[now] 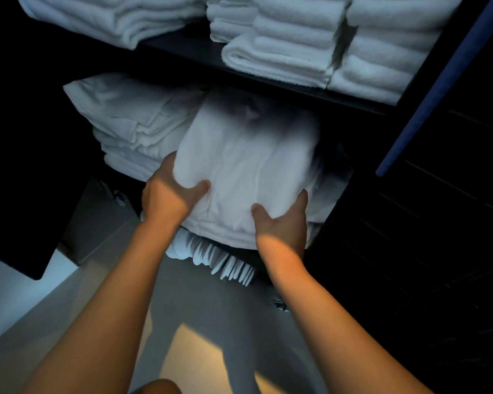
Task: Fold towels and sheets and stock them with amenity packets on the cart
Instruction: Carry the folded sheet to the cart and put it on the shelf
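Gripping a folded sheet (248, 172) with my left hand (165, 194) and right hand (282, 220), thumbs on top, I hold it on the cart's middle shelf (296, 92). Folded linens (131, 123) sit beside it, towels (310, 38) above, perhaps packets (222, 260) below.

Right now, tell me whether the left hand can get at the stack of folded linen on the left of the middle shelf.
Probably yes. The left hand grips the folded white bundle right beside that stack, and nothing stands between them. It would have to let go of the bundle first.
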`<state>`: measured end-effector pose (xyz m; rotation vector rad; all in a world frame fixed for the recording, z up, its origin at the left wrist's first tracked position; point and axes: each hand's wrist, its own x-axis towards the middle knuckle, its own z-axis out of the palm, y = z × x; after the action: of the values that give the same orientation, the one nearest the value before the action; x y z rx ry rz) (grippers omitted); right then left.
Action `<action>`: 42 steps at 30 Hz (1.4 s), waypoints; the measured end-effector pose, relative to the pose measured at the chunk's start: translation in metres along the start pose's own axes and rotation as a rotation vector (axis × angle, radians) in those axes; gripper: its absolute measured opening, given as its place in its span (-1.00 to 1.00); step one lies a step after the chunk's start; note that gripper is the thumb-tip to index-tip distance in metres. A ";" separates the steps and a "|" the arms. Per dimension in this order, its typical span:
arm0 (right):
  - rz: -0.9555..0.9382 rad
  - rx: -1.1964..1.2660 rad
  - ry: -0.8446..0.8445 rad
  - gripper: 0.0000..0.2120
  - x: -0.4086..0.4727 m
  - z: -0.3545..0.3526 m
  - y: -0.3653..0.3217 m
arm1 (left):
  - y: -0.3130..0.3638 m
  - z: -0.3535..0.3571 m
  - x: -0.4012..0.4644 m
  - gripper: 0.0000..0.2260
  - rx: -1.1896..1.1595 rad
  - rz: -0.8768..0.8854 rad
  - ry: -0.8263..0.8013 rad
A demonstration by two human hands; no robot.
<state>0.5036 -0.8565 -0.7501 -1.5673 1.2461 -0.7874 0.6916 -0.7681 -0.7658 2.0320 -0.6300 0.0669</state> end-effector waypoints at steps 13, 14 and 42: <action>-0.308 0.137 0.089 -0.27 0.032 -0.013 -0.037 | 0.058 0.011 0.022 -0.43 -0.070 0.183 0.180; -0.317 0.135 0.098 -0.28 0.039 -0.014 -0.039 | 0.061 0.015 0.028 -0.43 -0.066 0.178 0.179; -0.799 -0.874 -0.085 -0.25 0.072 -0.009 -0.018 | 0.027 0.043 0.075 -0.53 0.468 0.629 -0.395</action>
<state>0.5210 -0.9275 -0.7350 -2.8748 0.9093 -0.6485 0.7356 -0.8444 -0.7446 2.2232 -1.6146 0.2015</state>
